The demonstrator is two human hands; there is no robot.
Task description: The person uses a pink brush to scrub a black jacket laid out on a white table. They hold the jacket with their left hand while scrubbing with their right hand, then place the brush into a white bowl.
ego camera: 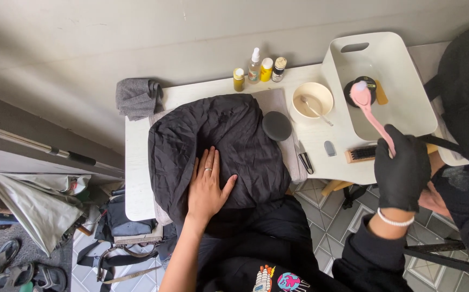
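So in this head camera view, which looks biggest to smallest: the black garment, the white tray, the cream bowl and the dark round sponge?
1. Black garment, spread across the table.
2. White tray.
3. Cream bowl.
4. Dark round sponge.
The bowl and sponge look close in size, so that order is less sure.

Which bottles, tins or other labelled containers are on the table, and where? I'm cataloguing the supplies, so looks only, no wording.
Small yellow bottle: back edge, leftmost of four, dark cap.
Clear spray bottle: next right, tallest, white nozzle.
Yellow bottle: third, white cap.
Dark bottle: rightmost, pale cap.
Round black tin: inside the white tray, under the pink brush held by the gloved right hand.
No signs or screens.
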